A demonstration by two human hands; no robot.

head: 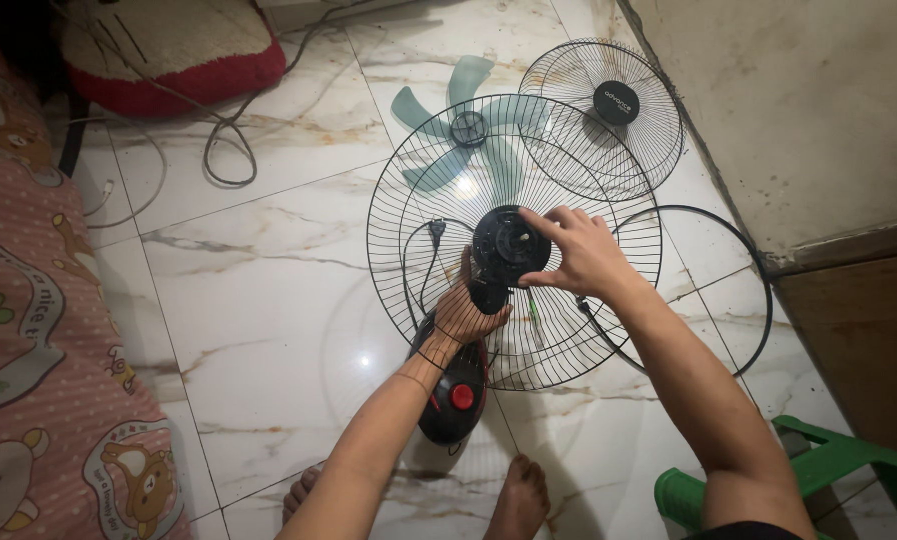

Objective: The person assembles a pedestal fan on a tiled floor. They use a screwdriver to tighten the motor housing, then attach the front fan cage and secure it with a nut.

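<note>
Left of the round black wire fan guard (409, 200), bare marble floor (259, 300) is left open. To its right, passage is blocked by a black plastic ring (759, 290), a second wire grille (609, 100), and the wall (799, 110); behind it, a teal blade (439, 110) is found.

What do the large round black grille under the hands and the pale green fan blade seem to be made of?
Large round black grille: probably painted or coated steel wire; thin, stiff radial spokes. Pale green fan blade: likely translucent plastic; the floor shows faintly through it.
</note>
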